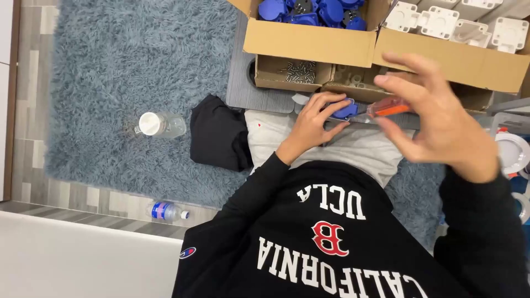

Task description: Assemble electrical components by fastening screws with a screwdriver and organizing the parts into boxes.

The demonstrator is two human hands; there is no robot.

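The left hand (312,124) presses a blue plastic part (345,109) down on the lap, fingers curled over it. The right hand (436,118) pinches an orange-handled screwdriver (389,107) with loosely spread fingers, tip at the part, just below 2 cardboard boxes (309,41).
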